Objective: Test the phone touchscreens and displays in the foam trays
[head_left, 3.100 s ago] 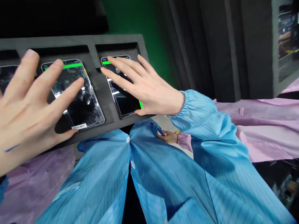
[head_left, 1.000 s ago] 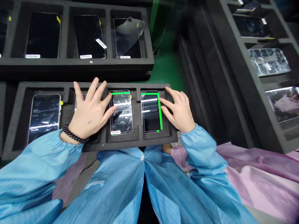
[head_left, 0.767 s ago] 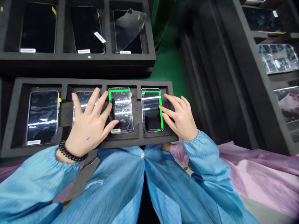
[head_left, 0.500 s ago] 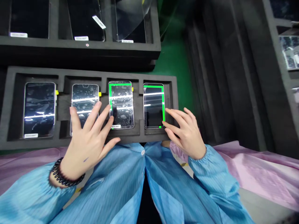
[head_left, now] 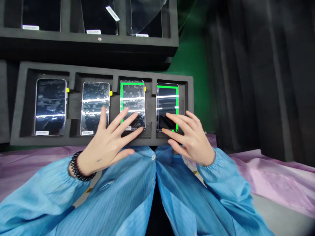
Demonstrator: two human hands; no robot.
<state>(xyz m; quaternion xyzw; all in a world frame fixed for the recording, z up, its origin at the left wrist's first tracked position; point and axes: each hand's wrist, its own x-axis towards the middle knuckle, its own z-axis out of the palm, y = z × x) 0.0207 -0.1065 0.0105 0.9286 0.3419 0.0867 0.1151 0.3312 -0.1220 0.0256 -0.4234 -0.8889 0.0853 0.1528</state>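
A dark foam tray in front of me holds several phones in a row. My left hand is open, fingers spread over the near end of the third phone, which shows a green border. My right hand is open too, with its fingertips over the lower part of the rightmost phone, also green-edged. Neither hand holds anything. The two left phones lie untouched with film on their screens. A black beaded band sits on my left wrist.
A second foam tray with more phones and a loose clear film stands behind the first. Stacked dark foam trays rise at the right. Green floor shows between them. Pink cloth lies at both sides of my blue sleeves.
The tray now lies flat before me. Both hands drew back toward me along the phones, from the upper screens to their near ends, staying open throughout.
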